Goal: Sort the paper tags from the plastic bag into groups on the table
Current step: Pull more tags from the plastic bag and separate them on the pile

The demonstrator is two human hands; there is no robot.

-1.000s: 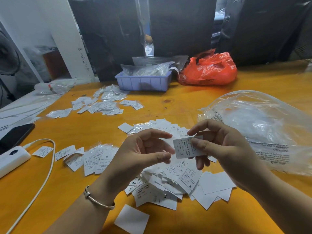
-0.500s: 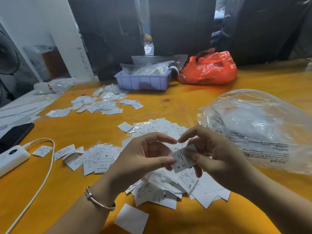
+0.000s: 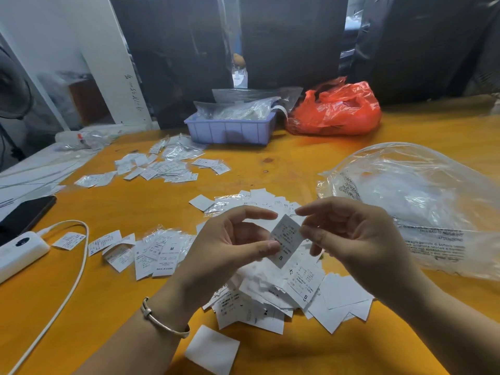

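1. Head view: S-size paper tag (image 3: 286, 240) up over the loose tag pile (image 3: 286, 290), tilted.
2. Pinched at both side edges, left hand (image 3: 230, 247) thumb and right hand (image 3: 349, 239) thumb on it; index fingers arched above.
3. Clear plastic bag (image 3: 422, 196) just right, on the table (image 3: 284, 163).

White tags (image 3: 286, 240) with black print cover an orange-yellow table (image 3: 297, 163), beside a lavender tray (image 3: 230, 131), a red-orange bag (image 3: 335, 109) and a white cable (image 3: 73, 269).
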